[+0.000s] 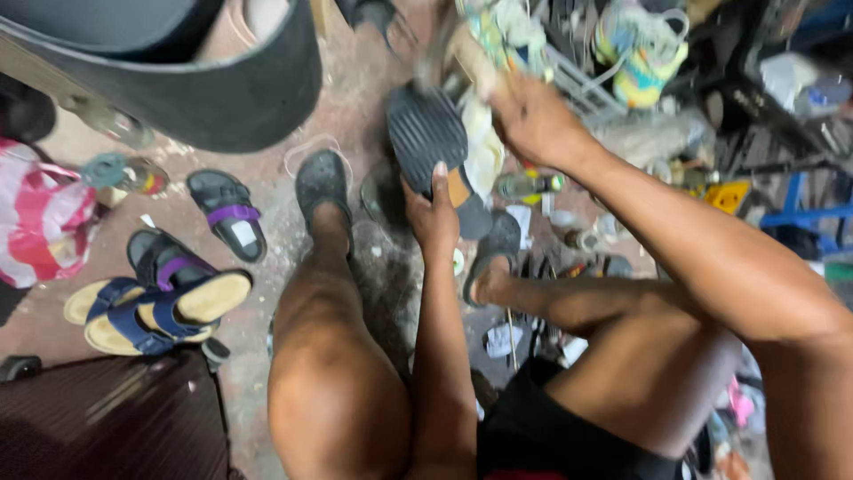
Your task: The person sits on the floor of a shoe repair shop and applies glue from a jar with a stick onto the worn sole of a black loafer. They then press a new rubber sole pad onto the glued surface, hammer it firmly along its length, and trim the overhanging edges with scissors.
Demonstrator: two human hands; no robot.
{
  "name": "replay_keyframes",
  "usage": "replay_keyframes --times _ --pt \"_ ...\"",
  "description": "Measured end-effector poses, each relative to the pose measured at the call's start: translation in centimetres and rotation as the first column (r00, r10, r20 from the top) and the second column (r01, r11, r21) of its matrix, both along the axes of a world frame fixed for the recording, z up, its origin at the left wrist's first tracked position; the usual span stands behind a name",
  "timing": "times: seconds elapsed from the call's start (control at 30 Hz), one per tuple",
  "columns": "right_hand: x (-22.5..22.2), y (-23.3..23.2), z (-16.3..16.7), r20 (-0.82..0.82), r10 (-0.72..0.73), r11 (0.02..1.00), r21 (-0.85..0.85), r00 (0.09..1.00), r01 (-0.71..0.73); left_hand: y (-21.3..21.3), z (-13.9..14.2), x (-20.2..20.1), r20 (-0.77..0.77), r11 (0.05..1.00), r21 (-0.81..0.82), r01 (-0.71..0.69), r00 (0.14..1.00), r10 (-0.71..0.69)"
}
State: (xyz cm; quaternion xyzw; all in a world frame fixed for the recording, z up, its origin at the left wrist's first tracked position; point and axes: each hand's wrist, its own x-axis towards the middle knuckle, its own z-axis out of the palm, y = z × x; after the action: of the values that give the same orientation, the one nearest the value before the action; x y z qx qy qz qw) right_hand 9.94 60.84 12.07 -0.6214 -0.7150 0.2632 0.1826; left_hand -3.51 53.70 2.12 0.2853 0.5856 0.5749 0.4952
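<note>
While the left hand (433, 213) propped the black shoe (433, 147) sole-up over the floor between the knees, its fingers were closed round the heel end, thumb pressed on the tan patch there. Up at the far end the right hand (533, 116) was clenched round a pale, blurred handle (471, 58); what tool it was, I couldn't tell. A steady brace from below looked like the key here, with the thumb kept clear of the toe end where the tool came in. That sole was ribbed rubber, oval, matte. Left on the gritty floor lay strapped sandals (160, 302), cork-coloured footbeds, navy and purple bands. Far right, bright yellow trainers (644, 53) hung.
</note>
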Motion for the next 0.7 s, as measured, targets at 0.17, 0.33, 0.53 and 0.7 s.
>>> replay_keyframes --times 0.17,0.33,0.53,0.7 --pt "-0.5 1.9 1.6 0.111 -0.002 0.967 -0.252 0.994 0.03 -0.1 -0.3 0.0 -0.047 1.0 -0.026 0.007 0.999 -0.008" --pt "0.2 3.4 0.9 -0.17 -0.16 0.985 -0.095 0.972 0.146 -0.2 0.1 -0.4 0.077 0.999 -0.021 0.04 0.996 -0.038" --pt "-0.8 5.9 1.8 0.055 -0.097 0.924 -0.365 0.994 0.11 -0.3 0.4 -0.4 0.029 0.999 0.038 -0.006 1.0 0.005" --pt "-3.1 7.7 3.1 0.301 0.245 0.939 -0.312 0.922 -0.147 -0.2 0.2 -0.7 0.048 0.999 0.032 -0.012 0.999 0.011"
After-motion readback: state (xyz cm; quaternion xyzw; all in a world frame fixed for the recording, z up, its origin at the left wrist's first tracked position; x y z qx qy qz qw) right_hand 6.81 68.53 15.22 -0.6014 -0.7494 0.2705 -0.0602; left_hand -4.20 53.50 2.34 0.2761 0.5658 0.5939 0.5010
